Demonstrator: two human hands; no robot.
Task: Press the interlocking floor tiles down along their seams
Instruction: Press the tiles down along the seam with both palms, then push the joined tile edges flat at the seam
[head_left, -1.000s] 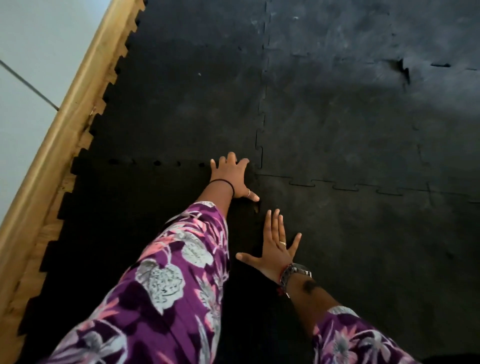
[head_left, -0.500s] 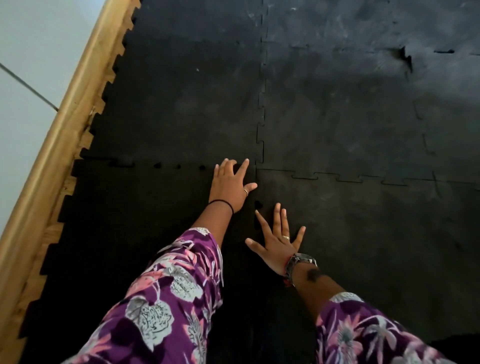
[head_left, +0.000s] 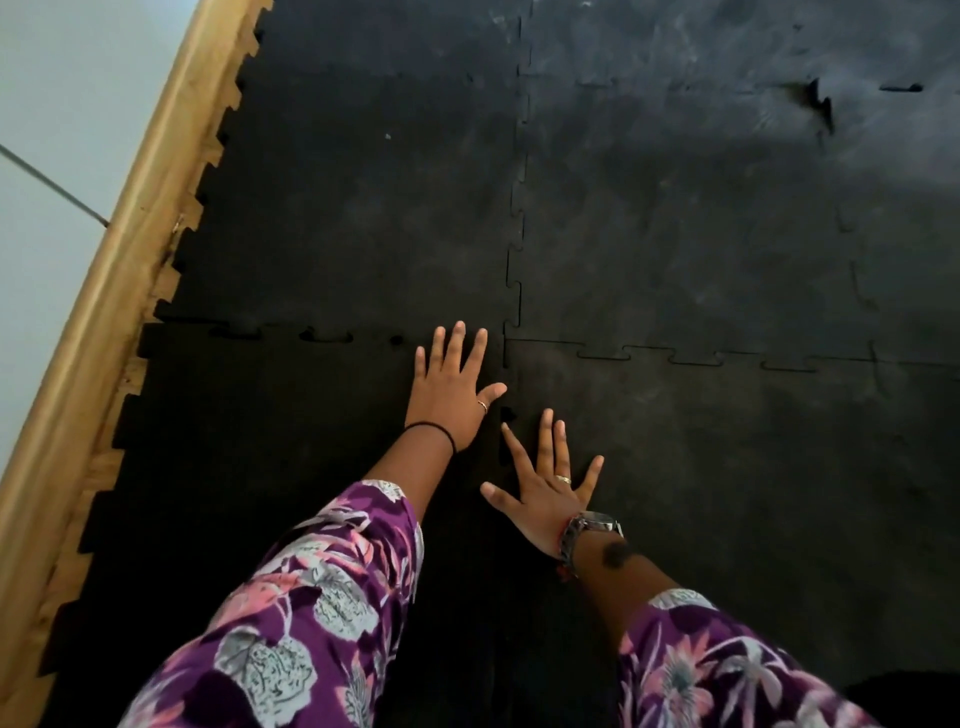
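Note:
Black interlocking floor tiles (head_left: 675, 249) cover the floor, joined by jigsaw seams. A vertical seam (head_left: 514, 218) and a horizontal seam (head_left: 691, 358) cross near the middle. My left hand (head_left: 449, 395) lies flat with fingers spread on the near-left tile, just left of the crossing. My right hand (head_left: 545, 486) lies flat, fingers apart, on the near-right tile, its index finger by a small gap (head_left: 506, 414) in the seam between the hands. Neither hand holds anything.
A wooden skirting strip (head_left: 119, 244) runs along the tiles' toothed left edge, with a pale wall beyond. Small gaps (head_left: 324, 335) show in the left horizontal seam. A lifted, open joint (head_left: 818, 101) shows at the far right.
My left hand has slid back from the crossing and flattened with its fingers spread. My right hand has shifted a little forward and turned left toward the seam gap.

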